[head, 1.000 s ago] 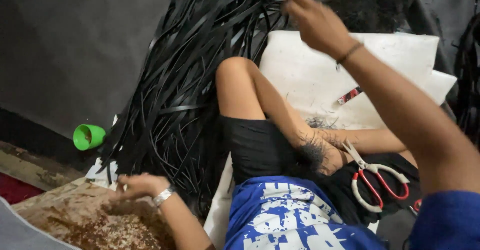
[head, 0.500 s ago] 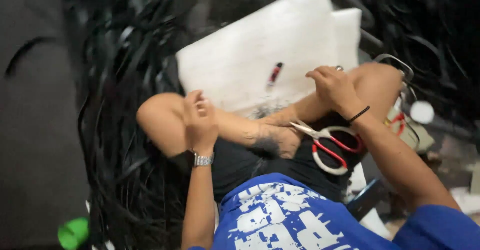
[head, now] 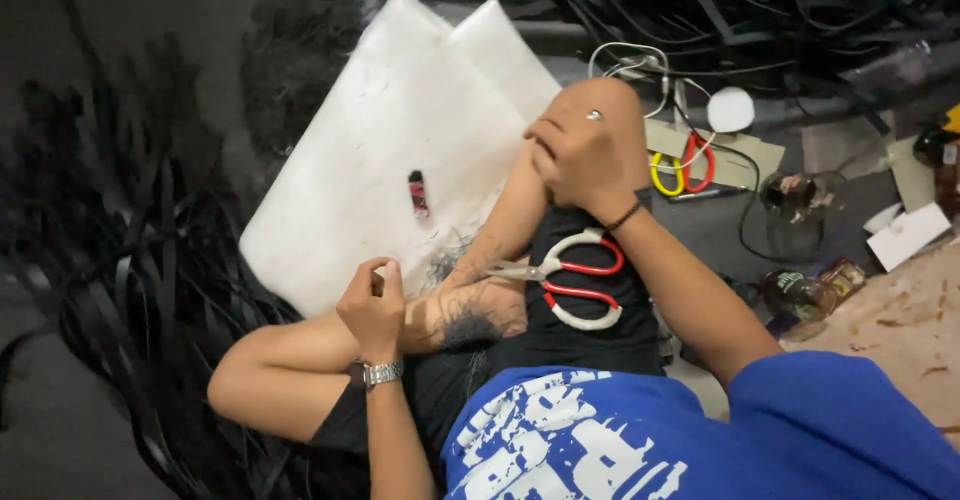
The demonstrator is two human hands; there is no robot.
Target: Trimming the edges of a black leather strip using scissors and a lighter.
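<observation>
The right hand (head: 580, 155) rests curled on the raised knee, holding nothing visible; left hand (head: 372, 305) fingers pinch something unclear. Red-handled scissors (head: 565, 282) lie on the lap: stiff, sharp, best gripped by the loops

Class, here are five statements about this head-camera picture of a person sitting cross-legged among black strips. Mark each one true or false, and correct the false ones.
1. The red-and-white scissors lie on the person's lap. True.
2. The right hand holds those scissors. False: it rests on the raised knee, apart from them.
3. The left hand wears a wristwatch. True.
4. The white sheet is rolled into a tube. False: it lies flat on the floor, with a small red thing on it.
5. A second pair of scissors, with yellow and red handles, lies beyond the knee. True.
</observation>
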